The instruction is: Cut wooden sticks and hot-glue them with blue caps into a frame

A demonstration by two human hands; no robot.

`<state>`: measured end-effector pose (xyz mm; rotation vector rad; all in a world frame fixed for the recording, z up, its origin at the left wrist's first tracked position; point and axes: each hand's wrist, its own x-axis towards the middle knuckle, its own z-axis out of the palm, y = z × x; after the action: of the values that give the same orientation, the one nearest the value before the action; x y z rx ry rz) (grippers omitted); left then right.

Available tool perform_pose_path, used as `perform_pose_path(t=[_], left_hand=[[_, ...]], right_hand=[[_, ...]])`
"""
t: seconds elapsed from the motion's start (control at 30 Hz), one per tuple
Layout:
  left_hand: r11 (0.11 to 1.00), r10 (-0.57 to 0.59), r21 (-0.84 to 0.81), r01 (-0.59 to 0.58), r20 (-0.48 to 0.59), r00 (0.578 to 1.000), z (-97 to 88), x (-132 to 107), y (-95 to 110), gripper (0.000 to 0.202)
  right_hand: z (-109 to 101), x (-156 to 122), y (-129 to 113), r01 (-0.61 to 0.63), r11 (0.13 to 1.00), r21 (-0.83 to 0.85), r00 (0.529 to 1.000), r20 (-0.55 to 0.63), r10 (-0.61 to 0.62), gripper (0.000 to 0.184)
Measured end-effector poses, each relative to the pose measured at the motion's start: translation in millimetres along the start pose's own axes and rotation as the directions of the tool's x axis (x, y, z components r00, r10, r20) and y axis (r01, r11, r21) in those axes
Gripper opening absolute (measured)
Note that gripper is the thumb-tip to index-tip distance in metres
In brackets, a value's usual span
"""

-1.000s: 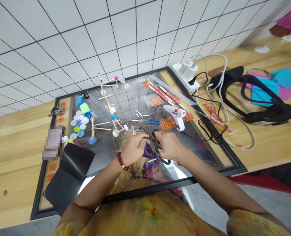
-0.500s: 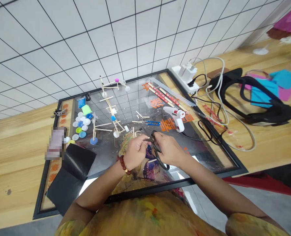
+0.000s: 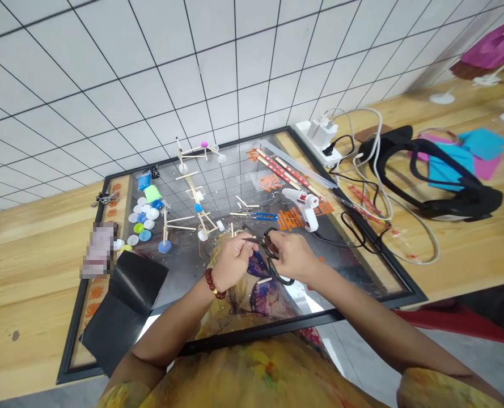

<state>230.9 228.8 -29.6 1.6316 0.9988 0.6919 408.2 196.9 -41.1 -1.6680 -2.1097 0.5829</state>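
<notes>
There was one pair of scissors (image 3: pixel 271 248), up over the near part of the glass board (image 3: pixel 362 269). One white glue gun (image 3: pixel 306 208) lay near it, and one blue cutter (image 3: pixel 264 216) lay on the glass just left of the gun. I counted two things made of sticks: one long stick frame (image 3: pixel 190 184) by the wall, and one small stick frame (image 3: pixel 165 229) with a blue cap under it. About a dozen caps (image 3: pixel 145 235) sat in a bunch on the left, white, blue and green. One blue pack (image 3: pixel 144 181) and one green lump (image 3: pixel 152 194) were behind them. One short stick (image 3: pixel 263 280) lay by itself close to the person. There was one white plug strip (image 3: pixel 320 144) and one black strap thing (image 3: pixel 443 207) off to the right.

The right hand (image 3: pixel 296 258) had its fingers clamped on the scissors. The two loops stood well apart, and the blades pointed left. The left hand (image 3: pixel 232 260) wore one string of red beads (image 3: pixel 212 280). Its fingers were curled, with the thumb and first finger close together, right at the blades. What they pinched was too small to tell.
</notes>
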Motion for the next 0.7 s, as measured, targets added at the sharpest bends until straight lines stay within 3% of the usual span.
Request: perform_pose_path(t=[0.17,0.37,0.57,0.7], left_hand=[[0.998,0.017,0.056,-0.018,0.018,1.0,1.5,0.7,-1.5,0.028],[0.997,-0.04,0.058,0.045,-0.076,0.996,-7.4,7.5,-7.4,0.03],[0.983,0.018,0.182,-0.03,0.07,0.997,-16.1,4.5,0.8,0.022],[0.986,0.015,0.163,-0.027,0.076,0.997,-10.1,3.7,1.9,0.023]], right_hand=[[-0.2,-1.9,-4.3,-0.005,0.999,-0.046,0.999,0.053,0.007,0.012],[13.0,-1.3,7.3,-0.081,0.995,0.051,0.994,0.082,0.077,0.004],[-7.0,1.0,-5.4,0.001,0.978,-0.208,0.996,0.092,0.018,0.016],[-7.9,0.3,-9.2,-0.003,0.976,-0.219,0.99,0.136,0.033,0.016]])
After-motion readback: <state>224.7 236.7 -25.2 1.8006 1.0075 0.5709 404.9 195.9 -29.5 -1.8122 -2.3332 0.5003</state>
